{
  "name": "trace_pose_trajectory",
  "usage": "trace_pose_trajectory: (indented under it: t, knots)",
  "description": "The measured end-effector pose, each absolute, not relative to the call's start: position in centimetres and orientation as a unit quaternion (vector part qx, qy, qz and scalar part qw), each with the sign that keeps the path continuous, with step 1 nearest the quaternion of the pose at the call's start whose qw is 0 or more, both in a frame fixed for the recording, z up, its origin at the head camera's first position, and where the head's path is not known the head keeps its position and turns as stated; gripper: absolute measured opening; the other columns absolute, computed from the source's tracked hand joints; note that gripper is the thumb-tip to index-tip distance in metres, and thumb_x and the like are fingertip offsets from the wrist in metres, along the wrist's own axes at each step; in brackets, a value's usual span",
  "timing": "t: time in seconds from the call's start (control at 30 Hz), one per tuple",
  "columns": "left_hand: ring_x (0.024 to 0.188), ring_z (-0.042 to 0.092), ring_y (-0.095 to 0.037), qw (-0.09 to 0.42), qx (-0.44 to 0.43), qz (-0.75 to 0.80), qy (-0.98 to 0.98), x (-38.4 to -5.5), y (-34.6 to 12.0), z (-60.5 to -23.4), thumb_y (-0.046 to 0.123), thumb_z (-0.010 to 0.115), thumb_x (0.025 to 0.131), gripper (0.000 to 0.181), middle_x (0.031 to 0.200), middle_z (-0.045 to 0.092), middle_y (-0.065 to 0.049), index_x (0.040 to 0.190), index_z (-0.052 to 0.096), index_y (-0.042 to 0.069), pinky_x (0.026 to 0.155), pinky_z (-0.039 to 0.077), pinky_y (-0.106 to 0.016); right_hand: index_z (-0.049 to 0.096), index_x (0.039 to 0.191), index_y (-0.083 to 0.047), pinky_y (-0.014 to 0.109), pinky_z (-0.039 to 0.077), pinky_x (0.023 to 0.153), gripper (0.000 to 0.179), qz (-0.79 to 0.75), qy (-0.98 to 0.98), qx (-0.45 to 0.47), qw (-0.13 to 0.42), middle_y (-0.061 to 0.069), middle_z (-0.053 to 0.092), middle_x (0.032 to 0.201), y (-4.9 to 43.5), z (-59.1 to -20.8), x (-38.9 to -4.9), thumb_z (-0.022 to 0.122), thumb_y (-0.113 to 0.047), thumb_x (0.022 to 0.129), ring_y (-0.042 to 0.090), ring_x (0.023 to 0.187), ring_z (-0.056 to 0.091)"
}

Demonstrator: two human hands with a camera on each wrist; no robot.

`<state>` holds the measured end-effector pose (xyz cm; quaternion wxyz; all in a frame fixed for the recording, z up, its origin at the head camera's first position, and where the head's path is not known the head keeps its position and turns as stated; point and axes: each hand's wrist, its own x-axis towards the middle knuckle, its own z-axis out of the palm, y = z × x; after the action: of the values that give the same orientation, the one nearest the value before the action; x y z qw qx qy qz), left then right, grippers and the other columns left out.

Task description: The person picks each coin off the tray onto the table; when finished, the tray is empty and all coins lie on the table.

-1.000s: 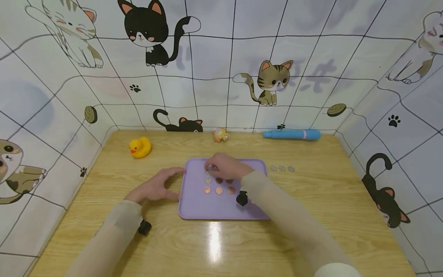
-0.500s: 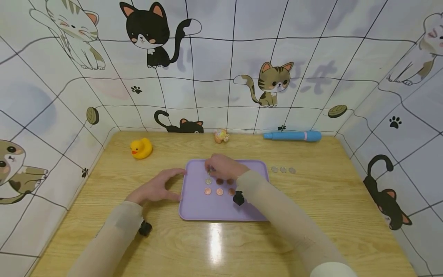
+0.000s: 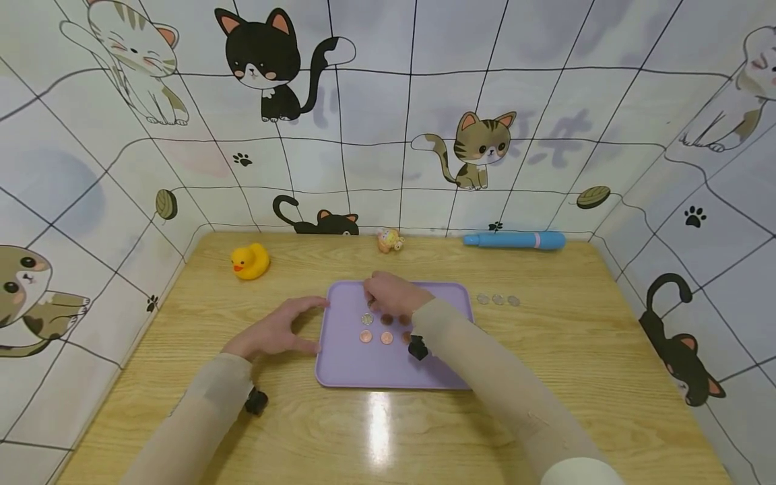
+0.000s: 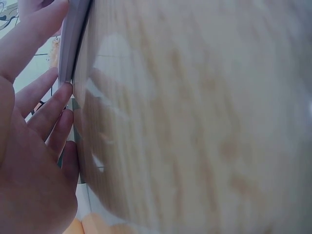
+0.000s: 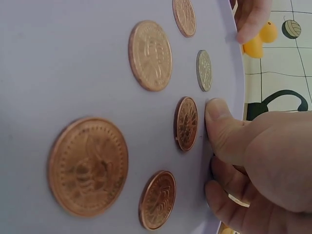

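A lilac tray (image 3: 364,370) lies on the wooden table with rows of small coins on it. My left hand (image 3: 275,329) rests at its left edge, thumb and fingers spread, fingertips against the rim. Over the upper left of the tray, my right hand (image 3: 394,294) pinches a coin (image 3: 371,305) close to the surface; the curled fingers hide most of it. Just nearer sits a silver coin (image 5: 204,70), beside a copper coin (image 5: 186,123). Larger in the right wrist view is another copper coin (image 5: 87,165), from the copper ones lying flat nearby.
Three silver coins (image 3: 498,300) lie in a line on the table right of the tray. Along the back stand a yellow rubber duck (image 3: 250,261), a small figurine (image 3: 390,240) and a blue pen-like tube (image 3: 514,240). A cat-print cloth wall (image 3: 376,155) encloses the table.
My right fingers have drawn down over the coin at the tray's upper left, covering more of it. The left hand stays at the rim; the whole view has shifted slightly.
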<state>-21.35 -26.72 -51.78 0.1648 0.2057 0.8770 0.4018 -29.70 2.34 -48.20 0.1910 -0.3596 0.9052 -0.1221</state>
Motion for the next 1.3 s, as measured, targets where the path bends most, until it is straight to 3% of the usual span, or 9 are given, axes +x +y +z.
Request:
trace_pose_trajectory:
  t: [0.37,0.83,1.3]
  knots:
    - [0.153,0.03,-0.039,0.166,0.208,0.403,0.876,-21.44,-26.77,-51.85,0.035,0.092,0.081,0.089,0.166,0.039,-0.01,0.157,0.048,0.021,0.125,0.018,-0.068,0.061,0.101,-0.017,0.029,0.048,0.078,0.009,-0.118,0.904,-0.362,0.196,0.001,0.055,0.104,2.35,-48.24,-29.73,0.068,-0.022,0.103,0.016,0.09,0.054]
    - [0.152,0.032,-0.04,0.159,0.22,0.404,0.874,-21.33,-26.6,-51.6,0.034,0.093,0.08,0.09,0.165,0.041,-0.013,0.157,0.048,0.015,0.125,0.019,-0.067,0.062,0.096,-0.015,0.029,0.05,0.078,0.013,-0.128,0.903,-0.362,0.192,-0.001,0.061,0.095,2.0,-48.38,-30.03,0.075,-0.016,0.099,0.015,0.088,0.056]
    - [0.151,0.036,-0.038,0.147,0.237,0.405,0.871,-21.48,-26.67,-51.87,0.028,0.095,0.078,0.091,0.162,0.045,-0.012,0.155,0.05,0.011,0.125,0.022,-0.065,0.069,0.106,-0.014,0.028,0.054,0.075,0.007,-0.167,0.894,-0.372,0.187,-0.002,0.063,0.096,2.73,-48.2,-29.55,0.073,-0.017,0.101,0.013,0.082,0.06]
